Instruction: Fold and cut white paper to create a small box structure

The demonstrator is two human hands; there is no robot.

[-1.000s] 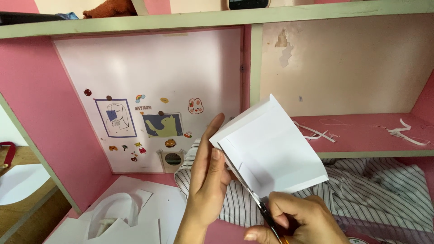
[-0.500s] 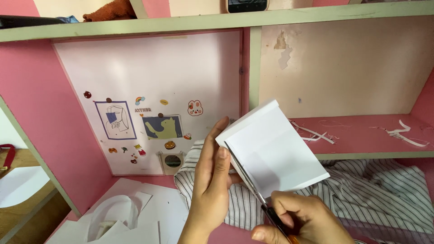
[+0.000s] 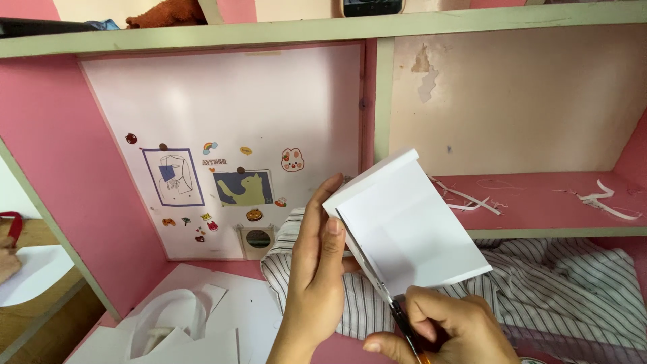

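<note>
The paper (image 3: 411, 226) is a white folded sheet, held up tilted in front of the pink shelving, its top edge thick like a folded flap and its lower right corner pointing down toward the striped cloth (image 3: 539, 290). Faint creases run across its face. It sits between the 2 hands, above the cloth and in front of the lower shelf (image 3: 539, 202).

The left hand (image 3: 317, 269) holds the paper's left edge, fingers (image 3: 330, 232) stretched almost straight up along it and pressed to the sheet. The right hand (image 3: 445, 330) is curled closed round the handles of the scissors (image 3: 384, 290), whose thin blades run up along the paper's left side, close to the left fingers. How wide the blades stand apart I cannot tell.

Against the picture from 1 second ago, the blades reach further up the sheet, and the right hand has come up with them. The paper sits at much the same tilt and place.

Thin paper strips (image 3: 472, 199) lie on the shelf behind. White cut-out sheets (image 3: 202, 317) lie at lower left on the pink surface. Stickers (image 3: 236, 182) and small pictures dot the white back panel (image 3: 269, 108).
</note>
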